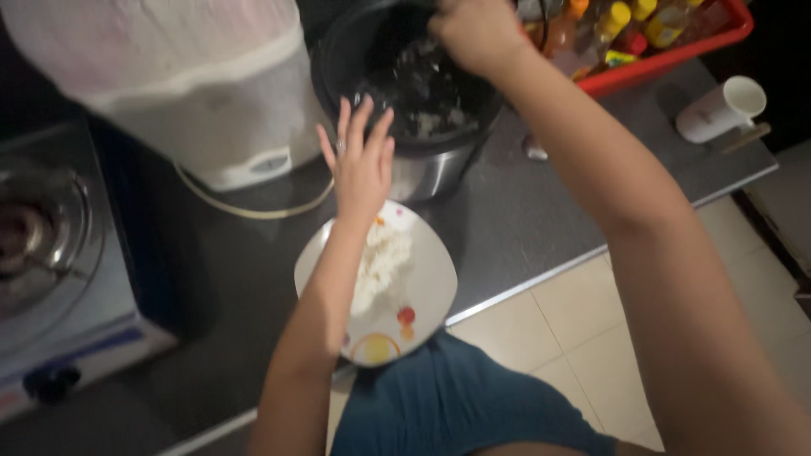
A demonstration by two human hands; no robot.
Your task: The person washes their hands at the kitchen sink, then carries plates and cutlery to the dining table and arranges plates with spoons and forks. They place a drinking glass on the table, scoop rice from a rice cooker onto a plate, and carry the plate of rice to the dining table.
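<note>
From the head camera, your right hand [477, 34] is up at the far rim of the rice cooker pot [414, 80], knuckles curled; it looks closed on something inside, but the blur hides what, so I cannot tell what it grips. The pot stands toward the back of the counter [524, 211], dark inside with scraps of rice at the bottom. Your left hand [359, 156] is spread open, fingers fanned, holding nothing, right at the pot's near wall, as if steadying it. Just beneath that forearm the plate [427, 283] hangs over the counter's front edge, a heap of white rice [382, 262] on it, kept near the pot. The cooker's lid [169, 76] stands tipped up on the left. A white mug [722, 108] lies near the counter's right edge, a red tray [667, 51] of bottles behind, a stove [51, 245] at the left end.
</note>
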